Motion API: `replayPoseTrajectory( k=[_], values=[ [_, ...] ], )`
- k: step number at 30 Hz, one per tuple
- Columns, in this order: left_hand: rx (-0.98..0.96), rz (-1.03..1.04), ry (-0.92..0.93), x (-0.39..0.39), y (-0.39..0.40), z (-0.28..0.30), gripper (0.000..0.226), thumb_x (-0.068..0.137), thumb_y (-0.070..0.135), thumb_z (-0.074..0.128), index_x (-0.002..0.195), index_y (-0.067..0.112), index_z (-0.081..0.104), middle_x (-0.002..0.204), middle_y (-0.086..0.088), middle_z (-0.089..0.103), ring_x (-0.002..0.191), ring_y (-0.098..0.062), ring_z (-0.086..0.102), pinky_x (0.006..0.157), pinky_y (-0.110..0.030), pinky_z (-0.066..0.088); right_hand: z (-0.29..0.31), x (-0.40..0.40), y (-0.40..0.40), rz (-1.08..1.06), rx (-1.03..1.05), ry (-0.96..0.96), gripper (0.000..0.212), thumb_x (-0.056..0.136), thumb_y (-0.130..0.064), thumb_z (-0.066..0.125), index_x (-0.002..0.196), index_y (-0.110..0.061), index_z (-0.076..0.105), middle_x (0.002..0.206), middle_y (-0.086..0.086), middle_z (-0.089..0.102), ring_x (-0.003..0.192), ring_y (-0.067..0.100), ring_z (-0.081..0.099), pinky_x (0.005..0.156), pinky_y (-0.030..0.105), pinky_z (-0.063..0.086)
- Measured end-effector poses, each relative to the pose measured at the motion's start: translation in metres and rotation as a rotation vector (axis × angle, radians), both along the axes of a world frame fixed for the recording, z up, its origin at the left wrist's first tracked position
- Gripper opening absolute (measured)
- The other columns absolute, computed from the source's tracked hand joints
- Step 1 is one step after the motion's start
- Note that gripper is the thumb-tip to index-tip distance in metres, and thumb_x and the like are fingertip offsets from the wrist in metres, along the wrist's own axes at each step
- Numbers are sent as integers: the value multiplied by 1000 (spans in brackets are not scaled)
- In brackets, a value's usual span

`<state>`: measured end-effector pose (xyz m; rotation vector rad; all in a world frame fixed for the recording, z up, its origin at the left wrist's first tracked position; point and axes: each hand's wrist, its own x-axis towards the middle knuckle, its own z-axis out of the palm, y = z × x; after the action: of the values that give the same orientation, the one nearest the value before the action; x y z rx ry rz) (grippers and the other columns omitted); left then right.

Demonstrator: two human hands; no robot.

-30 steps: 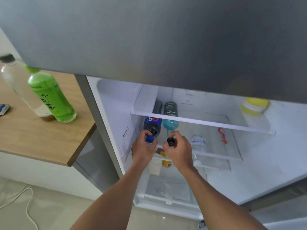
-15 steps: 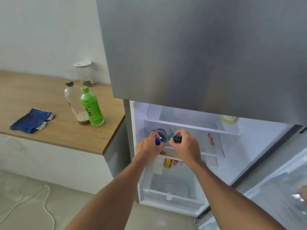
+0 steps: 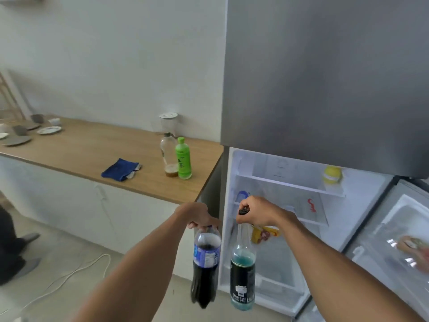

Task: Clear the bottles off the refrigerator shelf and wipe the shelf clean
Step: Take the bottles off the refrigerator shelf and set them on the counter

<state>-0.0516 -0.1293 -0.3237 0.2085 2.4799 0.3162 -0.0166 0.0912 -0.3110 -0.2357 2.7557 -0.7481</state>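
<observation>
Two bottles are carried clear of the refrigerator shelf (image 3: 290, 184): the left hand (image 3: 197, 217) grips a dark cola bottle (image 3: 205, 266) by its neck, the right hand (image 3: 255, 214) a blue-liquid bottle (image 3: 242, 273). Two more already stand near the worktop's (image 3: 92, 149) right edge; wiping remains undone.

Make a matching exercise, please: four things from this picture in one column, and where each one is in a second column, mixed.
Things:
1. dark cola bottle
2. bottle with blue liquid
3. green bottle
4. yellow container

Places:
A. standing on the wooden counter
B. hanging from the right hand
C. on the upper fridge shelf
D. hanging from the left hand

Pairs: 1-D, 2-B, 3-A, 4-C
</observation>
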Motion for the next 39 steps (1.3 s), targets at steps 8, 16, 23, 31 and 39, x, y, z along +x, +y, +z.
replayPoseTrajectory(
  k=[8,16,23,31,39],
  values=[
    [25,104,112,-12,-122,62,37,88,47,62,98,14,76,78,3,68,48,-17,42,48,-24,34,57,-33,-100,72,-62,179,27,75,-46,81,91,-25,74,88,-7,72,83,11,68,72,31,56],
    [216,179,359,-127,-206,110,35,93,45,66,113,17,73,86,2,71,77,-19,63,63,-29,49,87,-145,-179,-13,-251,350,24,78,-42,84,86,-26,68,78,-10,68,68,7,62,53,20,39],
    [213,178,391,-228,-227,122,37,88,51,68,109,23,76,103,-6,76,100,-33,71,90,-48,58,85,-238,-211,-156,-321,331,28,77,-44,83,86,-20,70,81,-7,67,67,2,57,50,20,36],
    [215,214,376,-292,-226,92,29,88,53,65,89,26,76,84,-5,68,71,-26,55,63,-34,46,62,-302,-233,-186,-232,229,57,56,-58,74,79,-6,75,80,9,76,77,25,71,59,40,54],
    [196,187,380,-323,-217,80,39,88,57,62,95,21,75,80,-8,69,65,-27,55,60,-32,45,62,-327,-234,-209,-221,217,56,61,-52,77,81,0,71,67,2,63,59,19,56,58,43,55]
  ],
)
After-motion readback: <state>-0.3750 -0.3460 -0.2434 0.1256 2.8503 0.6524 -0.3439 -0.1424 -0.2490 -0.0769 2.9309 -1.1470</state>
